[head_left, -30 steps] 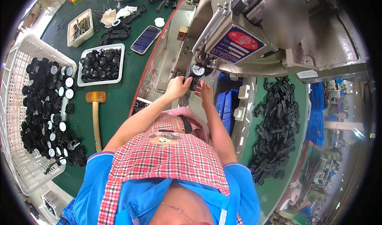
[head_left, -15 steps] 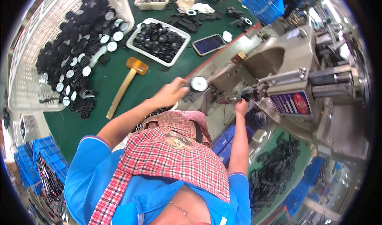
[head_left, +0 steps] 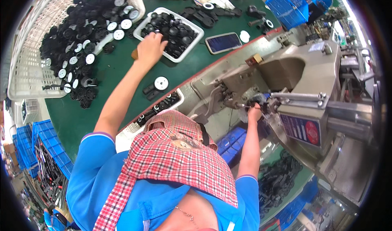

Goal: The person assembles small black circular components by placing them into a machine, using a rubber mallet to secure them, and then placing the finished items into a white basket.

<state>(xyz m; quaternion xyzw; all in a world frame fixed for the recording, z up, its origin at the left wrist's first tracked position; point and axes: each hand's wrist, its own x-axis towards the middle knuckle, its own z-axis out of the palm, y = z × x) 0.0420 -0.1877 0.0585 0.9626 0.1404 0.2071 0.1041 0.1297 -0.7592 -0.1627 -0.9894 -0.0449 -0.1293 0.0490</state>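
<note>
While the right hand (head_left: 254,111) stays closed on a small part at the grey press machine (head_left: 302,79), the left hand (head_left: 150,47) has left the machine and now reaches left, fingers curled into the white tray (head_left: 192,47) of round black parts (head_left: 173,32) on the green worktop (head_left: 102,71), apparently fetching another piece.

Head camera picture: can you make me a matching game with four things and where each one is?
Things:
1. left hand
2. right hand
3. phone
4. blue crate

Places:
A. at the grey machine
B. flat on the green table, beside the white tray
C. at the tray of black round parts
D. top right, past the table's far edge

Pairs: 1-C, 2-A, 3-B, 4-D
</note>
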